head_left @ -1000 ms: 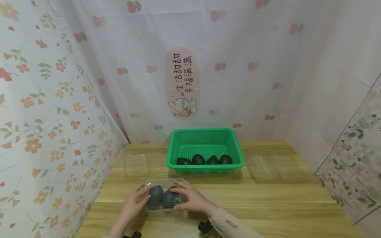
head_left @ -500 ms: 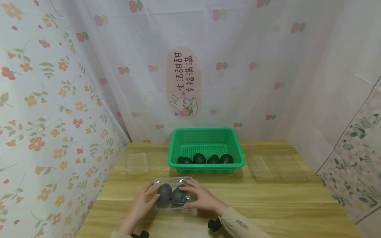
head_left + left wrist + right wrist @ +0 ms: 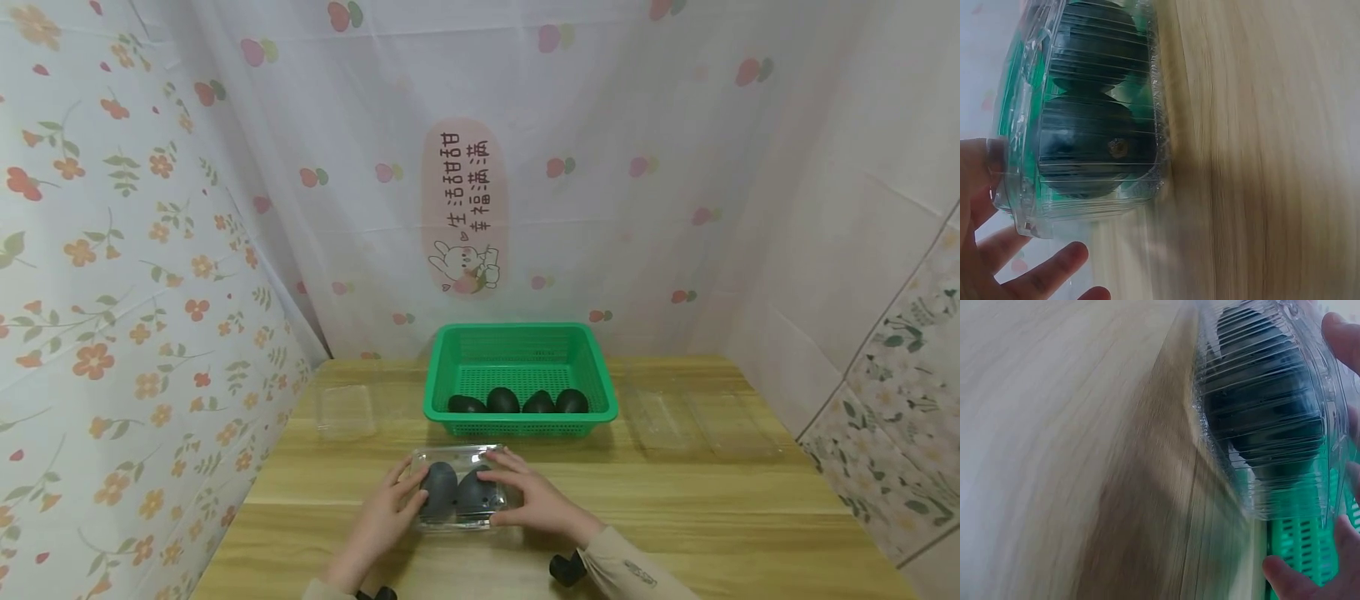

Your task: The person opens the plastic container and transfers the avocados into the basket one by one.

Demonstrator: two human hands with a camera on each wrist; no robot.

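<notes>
Here, my left hand [image 3: 392,510] grips a clear box [image 3: 457,493] by its left end and my right hand [image 3: 536,498] by its right, fingers bent about its edges. Two dark fruits [image 3: 440,488] sit inside it, over the wooden table [image 3: 712,508], just near of the green basket [image 3: 521,417] with more fruits [image 3: 503,400].
</notes>
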